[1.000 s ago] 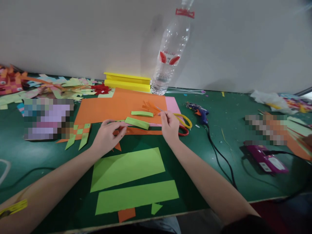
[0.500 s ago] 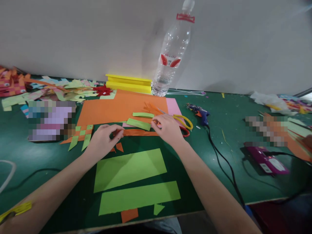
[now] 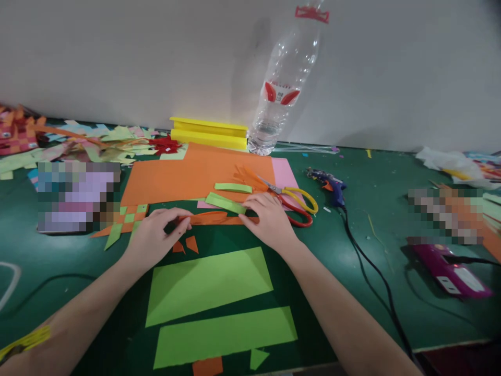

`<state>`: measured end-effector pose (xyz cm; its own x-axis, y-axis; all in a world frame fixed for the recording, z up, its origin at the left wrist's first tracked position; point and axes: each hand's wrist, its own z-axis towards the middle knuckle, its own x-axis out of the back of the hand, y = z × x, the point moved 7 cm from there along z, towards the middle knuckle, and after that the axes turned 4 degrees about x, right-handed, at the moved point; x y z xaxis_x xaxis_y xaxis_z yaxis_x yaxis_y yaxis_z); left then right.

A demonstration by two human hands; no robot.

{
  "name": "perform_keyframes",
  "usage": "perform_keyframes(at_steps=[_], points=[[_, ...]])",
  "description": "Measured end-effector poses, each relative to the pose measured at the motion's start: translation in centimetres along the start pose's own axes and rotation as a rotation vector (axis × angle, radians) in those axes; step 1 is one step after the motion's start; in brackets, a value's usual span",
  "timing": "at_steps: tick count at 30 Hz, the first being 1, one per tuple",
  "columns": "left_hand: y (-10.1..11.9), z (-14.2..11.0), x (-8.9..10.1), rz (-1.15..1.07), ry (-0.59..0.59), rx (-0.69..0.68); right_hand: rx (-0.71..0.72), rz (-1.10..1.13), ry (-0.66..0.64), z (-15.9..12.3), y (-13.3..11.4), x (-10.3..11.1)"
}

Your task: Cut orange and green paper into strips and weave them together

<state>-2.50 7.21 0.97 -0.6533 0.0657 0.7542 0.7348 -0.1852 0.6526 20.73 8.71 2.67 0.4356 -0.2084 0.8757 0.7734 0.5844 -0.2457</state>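
Note:
My left hand pinches the left end of a long orange paper strip lying on the green table. My right hand rests palm down on the strip's right end, fingers pressed onto it beside a folded green strip. A second green strip lies on the big orange sheet behind. Yellow-and-red-handled scissors lie just right of my right hand on a pink sheet.
Two large green paper pieces lie near me. A woven orange-green piece sits left. A clear plastic bottle and yellow folded paper stand by the wall. A blue glue gun with cord and a purple device lie right.
My right hand came down from near the scissors onto the orange strip's right end. My left hand slid slightly left along the strip, and the strip bows up a little.

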Motion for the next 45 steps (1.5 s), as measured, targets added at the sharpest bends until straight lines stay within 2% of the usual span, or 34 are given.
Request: perform_keyframes(at_steps=[4, 7, 13, 17, 24, 32, 39, 45], points=[[0.0, 0.0, 0.0, 0.055, 0.014, -0.020, 0.009, 0.072, 0.150, -0.2, 0.1, 1.0], [-0.1, 0.2, 0.1, 0.016, 0.036, -0.008, -0.047, 0.155, 0.241, -0.3, 0.5, 1.7], [-0.5, 0.4, -0.2, -0.137, -0.026, 0.079, -0.158, 0.334, 0.287, -0.6, 1.4, 1.6], [-0.5, 0.2, -0.1, -0.198, -0.052, 0.110, -0.287, 0.512, 0.308, -0.9, 3.1, 0.9], [0.1, -0.1, -0.8, -0.225, -0.145, 0.080, -0.497, 0.764, 0.429, -1.3, 5.4, 0.5], [0.5, -0.5, -1.2, -0.286, -0.213, 0.049, -0.688, 1.088, 0.573, -1.9, 6.4, -0.2], [1.1, -0.9, -1.6, -0.349, -0.270, 0.015, -0.700, 1.148, 0.579, -2.1, 5.8, -0.7], [1.4, -1.0, -2.0, -0.356, -0.331, 0.020, -0.667, 1.166, 0.521, -1.9, 4.8, -1.1]])
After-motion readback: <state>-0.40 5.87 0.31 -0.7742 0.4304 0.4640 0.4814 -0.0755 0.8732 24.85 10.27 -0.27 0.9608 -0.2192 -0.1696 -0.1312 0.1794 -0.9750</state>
